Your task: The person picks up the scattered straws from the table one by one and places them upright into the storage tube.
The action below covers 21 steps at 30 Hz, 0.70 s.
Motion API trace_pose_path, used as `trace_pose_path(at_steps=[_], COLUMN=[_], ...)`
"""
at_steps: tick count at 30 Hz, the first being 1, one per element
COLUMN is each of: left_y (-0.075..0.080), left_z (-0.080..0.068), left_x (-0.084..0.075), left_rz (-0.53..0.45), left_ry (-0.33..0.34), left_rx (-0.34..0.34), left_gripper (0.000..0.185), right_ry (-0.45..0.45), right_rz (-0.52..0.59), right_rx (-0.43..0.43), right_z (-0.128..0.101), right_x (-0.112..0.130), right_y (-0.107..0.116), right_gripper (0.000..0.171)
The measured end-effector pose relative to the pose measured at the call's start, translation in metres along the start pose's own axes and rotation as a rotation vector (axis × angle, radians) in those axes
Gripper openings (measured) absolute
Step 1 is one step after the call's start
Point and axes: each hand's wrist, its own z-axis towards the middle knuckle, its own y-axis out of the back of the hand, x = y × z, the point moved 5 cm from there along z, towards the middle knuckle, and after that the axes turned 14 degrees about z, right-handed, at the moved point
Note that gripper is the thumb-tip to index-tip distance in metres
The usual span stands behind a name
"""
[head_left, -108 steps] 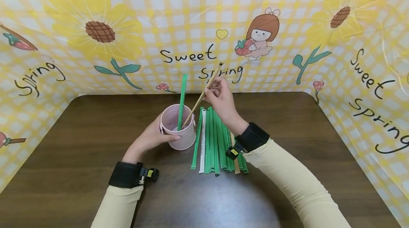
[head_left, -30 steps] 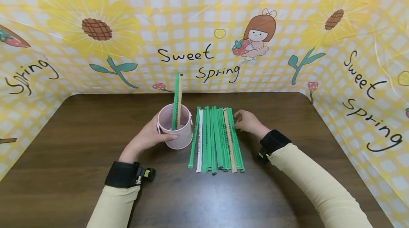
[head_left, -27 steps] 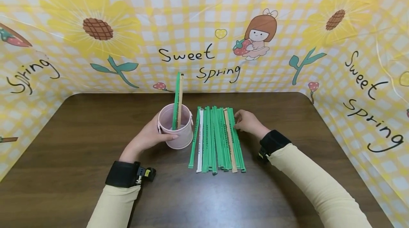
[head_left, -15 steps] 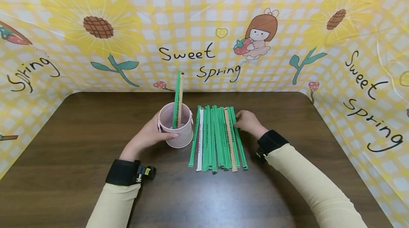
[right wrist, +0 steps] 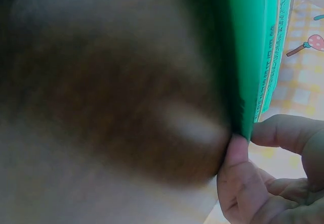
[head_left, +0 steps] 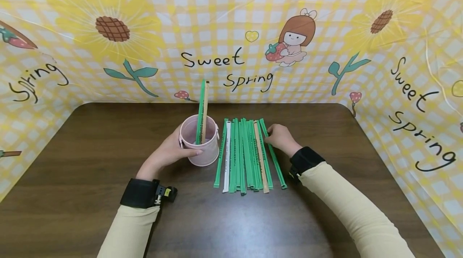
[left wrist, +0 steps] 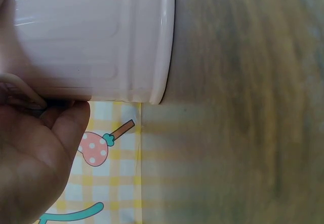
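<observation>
My left hand (head_left: 168,151) grips a small pale pink bucket (head_left: 207,156) round its side, thumb across the front. In the left wrist view, its fingers wrap the bucket (left wrist: 86,42) near the wire handle. One green wrapped straw (head_left: 199,123) and one tan wrapped straw (head_left: 204,121) stand leaning inside it. My right hand (head_left: 283,138) pinches the rightmost green wrapped straw (head_left: 276,165), which lies slanted, its foot apart from the row. In the right wrist view, thumb and finger meet at that straw's edge (right wrist: 248,57).
Beside the bucket lies a row of several green wrapped straws (head_left: 244,157), with a white one (head_left: 227,157) near its left end and a tan one (head_left: 261,157) near its right. Brown table (head_left: 202,222); yellow checked cloth (head_left: 217,17) rises behind and at both sides.
The tan straw now leans in the bucket, released by my right hand, which has moved to the row's right end. The rightmost green straw has swung outward from the row.
</observation>
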Motion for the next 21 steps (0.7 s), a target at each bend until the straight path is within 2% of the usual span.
trace_pose_path(at_steps=[7, 10, 15, 18, 21], left_y=[0.001, 0.0, -0.001, -0.002, -0.002], left_z=[0.001, 0.002, 0.002, 0.002, 0.001], left_x=[-0.001, 0.0, 0.003, 0.003, 0.003], left_rz=[-0.001, -0.002, -0.013, -0.018, -0.016], left_ry=[0.002, 0.001, -0.012, -0.022, -0.02], left_rx=[0.004, 0.001, -0.001, -0.002, -0.006], left_gripper=[0.094, 0.094, 0.095, 0.095, 0.095], right_ry=[-0.011, -0.045, -0.114, -0.064, 0.068], right_rz=[0.015, 0.108, 0.34, 0.393, 0.43], right_rx=[0.001, 0.03, 0.05, 0.03, -0.02], right_z=[0.0, 0.0, 0.001, 0.001, 0.0], right_x=[-0.001, -0.004, -0.005, 0.008, 0.036], right_y=[0.003, 0.004, 0.015, 0.03, 0.049], right_gripper=[0.039, 0.038, 0.043, 0.046, 0.046])
